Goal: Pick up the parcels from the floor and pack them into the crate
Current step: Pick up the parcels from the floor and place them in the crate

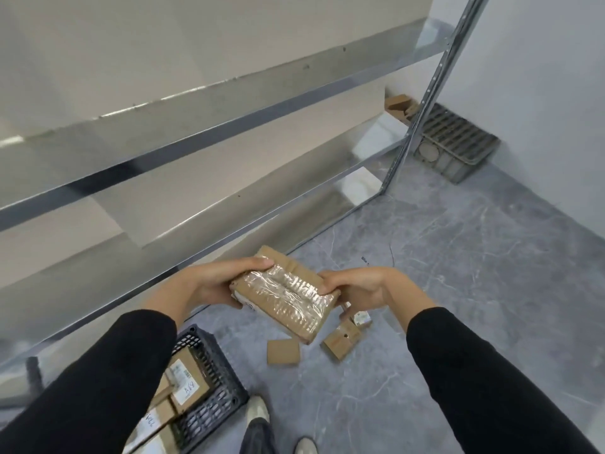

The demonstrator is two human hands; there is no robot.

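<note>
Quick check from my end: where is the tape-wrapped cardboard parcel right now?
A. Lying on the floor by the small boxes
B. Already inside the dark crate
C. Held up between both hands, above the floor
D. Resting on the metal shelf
C: the tape-wrapped parcel is gripped at one end by the left hand and at the other by the right hand, above the small boxes on the floor and not in the dark crate.

1. Held parcel (284, 301): brown cardboard, matt; top face covered in clear glossy tape, wrinkled.
2. Crate (209, 385): dark plastic, perforated lattice walls, matt.
3. Shelving (203, 126): bare metal, smooth, reflective; upright punched with holes.
4. Floor (442, 290): grey marble-look surface, smooth, slight sheen.
5. Sleeves (98, 388): black cloth, matt.
6. 2 loose boxes (283, 352): plain matt cardboard.
</note>
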